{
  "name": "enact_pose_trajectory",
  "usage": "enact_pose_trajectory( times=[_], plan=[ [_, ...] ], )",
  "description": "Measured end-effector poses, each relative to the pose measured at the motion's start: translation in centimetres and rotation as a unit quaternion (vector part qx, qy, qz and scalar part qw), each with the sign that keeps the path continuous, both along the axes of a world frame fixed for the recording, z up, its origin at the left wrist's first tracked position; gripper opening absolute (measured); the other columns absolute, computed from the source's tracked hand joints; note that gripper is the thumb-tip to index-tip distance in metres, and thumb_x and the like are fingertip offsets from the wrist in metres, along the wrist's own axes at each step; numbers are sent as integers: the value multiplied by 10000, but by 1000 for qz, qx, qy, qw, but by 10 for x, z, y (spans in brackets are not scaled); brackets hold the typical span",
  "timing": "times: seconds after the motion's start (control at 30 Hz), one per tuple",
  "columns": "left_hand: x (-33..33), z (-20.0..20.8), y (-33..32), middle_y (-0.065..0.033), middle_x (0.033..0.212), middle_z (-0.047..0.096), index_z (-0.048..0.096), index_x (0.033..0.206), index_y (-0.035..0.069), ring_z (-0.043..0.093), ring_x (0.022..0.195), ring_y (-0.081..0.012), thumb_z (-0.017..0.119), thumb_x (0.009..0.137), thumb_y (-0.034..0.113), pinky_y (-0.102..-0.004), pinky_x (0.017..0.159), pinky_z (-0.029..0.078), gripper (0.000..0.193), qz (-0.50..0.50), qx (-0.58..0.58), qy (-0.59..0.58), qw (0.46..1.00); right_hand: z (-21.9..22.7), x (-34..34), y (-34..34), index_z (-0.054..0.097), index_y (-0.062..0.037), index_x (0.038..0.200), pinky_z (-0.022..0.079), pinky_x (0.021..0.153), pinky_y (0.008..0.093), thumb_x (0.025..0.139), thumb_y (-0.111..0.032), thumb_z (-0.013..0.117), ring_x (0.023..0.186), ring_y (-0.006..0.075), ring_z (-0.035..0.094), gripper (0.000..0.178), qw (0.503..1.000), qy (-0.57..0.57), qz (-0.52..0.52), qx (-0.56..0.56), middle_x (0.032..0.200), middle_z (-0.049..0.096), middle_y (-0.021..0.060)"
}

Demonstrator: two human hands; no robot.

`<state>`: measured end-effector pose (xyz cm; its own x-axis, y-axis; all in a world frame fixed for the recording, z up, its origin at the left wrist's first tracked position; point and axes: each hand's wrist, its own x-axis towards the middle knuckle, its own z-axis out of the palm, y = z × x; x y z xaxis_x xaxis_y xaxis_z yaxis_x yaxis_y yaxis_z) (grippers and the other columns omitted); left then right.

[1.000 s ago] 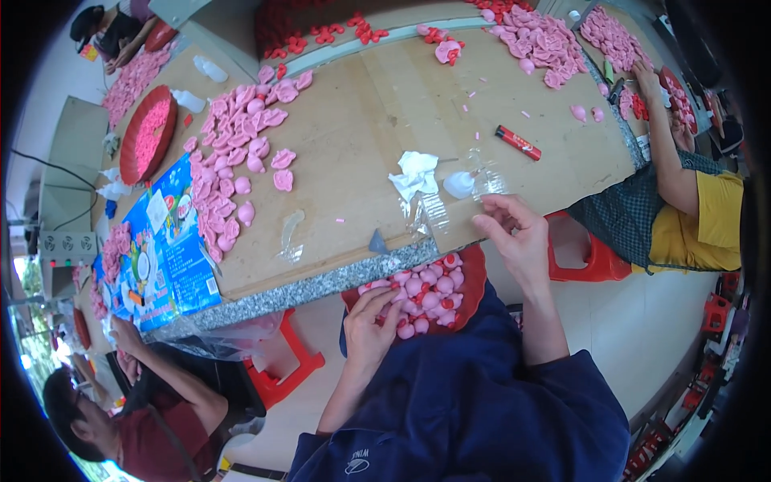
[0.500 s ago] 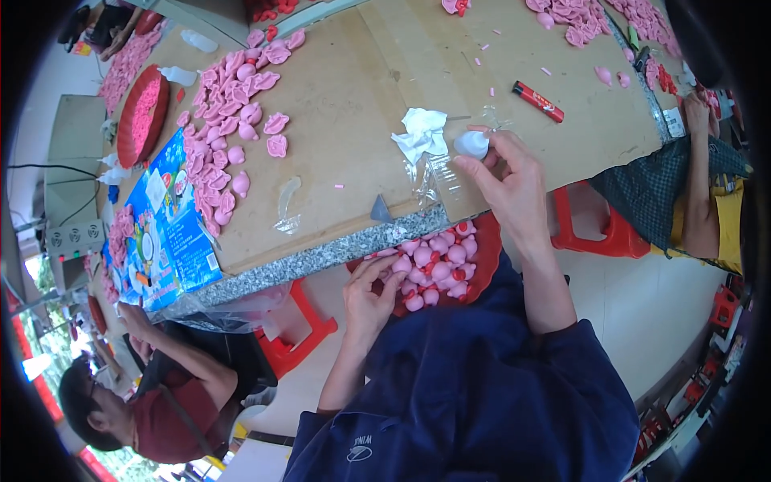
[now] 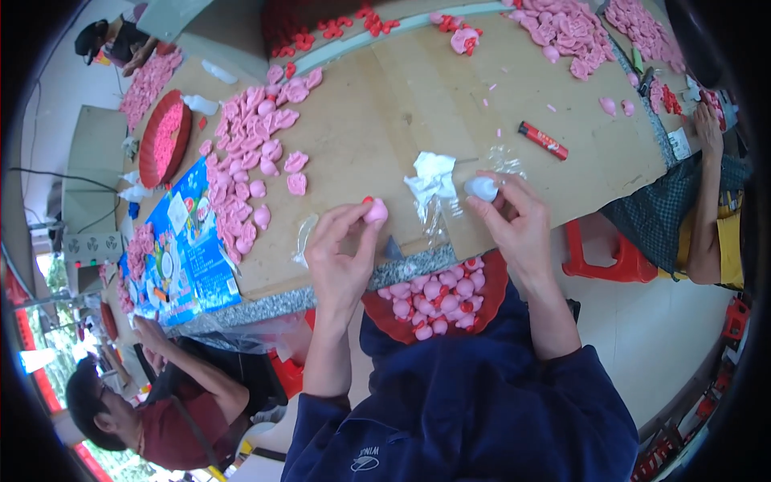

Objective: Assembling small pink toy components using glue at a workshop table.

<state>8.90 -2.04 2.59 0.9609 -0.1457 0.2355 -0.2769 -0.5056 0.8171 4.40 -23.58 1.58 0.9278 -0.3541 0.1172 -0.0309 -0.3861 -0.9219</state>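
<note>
Between the thumb and fingers of my left hand [image 3: 341, 249] is a small pink rounded piece [image 3: 375, 212] with a red tip, held above the table's near edge. My right hand [image 3: 518, 221] grips a small white bottle [image 3: 482, 189], its lower end hidden by my fingers. Just left of the bottle lies a crumpled white tissue [image 3: 432, 177] on clear plastic. A red bowl [image 3: 384, 320] of similar pink and red pieces [image 3: 440, 297] sits at my lap, below the table edge.
Pink pieces [image 3: 237, 161] are heaped on the cardboard-covered table [image 3: 353, 120] at left, near a blue printed sheet [image 3: 189, 249]. A red tube [image 3: 543, 140] lies at right. Another person [image 3: 177, 410] sits at lower left; another person's arm [image 3: 708, 177] shows at right.
My left hand has risen from the bowl to above the table with a pink piece pinched in it. My right hand still holds the white bottle near the tissue. The whole view has shifted.
</note>
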Motion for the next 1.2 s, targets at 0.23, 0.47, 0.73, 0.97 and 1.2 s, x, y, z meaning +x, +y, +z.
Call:
enact_pose_trajectory(
  times=[0.23,0.47,0.73,0.97,1.2],
  plan=[
    [74,36,-48,-126,883,635,656,910,7,594,836,-256,685,729,144,-341,762,463,228,-117,121,-59,984,-2,-3,-14,615,8,988,462,646,266,717,-53,697,733,168,569,289,997,-65,-45,8,910,605,97],
    [180,-11,-182,-145,849,622,598,984,-7,596,757,-237,700,717,214,-338,692,478,361,-107,123,-108,981,-20,-2,-13,597,7,979,467,748,306,722,-33,673,864,227,586,271,991,-118,-42,51,945,614,126],
    [150,31,-151,-36,896,618,590,1001,11,594,749,-110,698,701,47,-242,691,487,321,-188,-86,123,971,-16,-5,-19,568,28,1021,443,777,256,764,-18,620,878,169,573,266,982,-114,-52,140,986,596,127],
    [-12,36,-63,-64,1004,559,619,964,28,576,796,-118,776,651,85,-234,657,490,354,-285,-63,175,940,-13,-26,5,536,45,1069,442,789,304,761,-37,610,875,224,569,327,979,-127,-27,160,998,568,162],
    [-97,-23,-44,-145,1163,501,584,1022,-41,585,955,-203,606,751,-120,-281,769,519,282,-123,-547,281,779,-3,-41,49,563,37,1039,467,738,305,748,-10,609,857,258,584,298,978,-189,48,77,1003,573,187]
  ],
)
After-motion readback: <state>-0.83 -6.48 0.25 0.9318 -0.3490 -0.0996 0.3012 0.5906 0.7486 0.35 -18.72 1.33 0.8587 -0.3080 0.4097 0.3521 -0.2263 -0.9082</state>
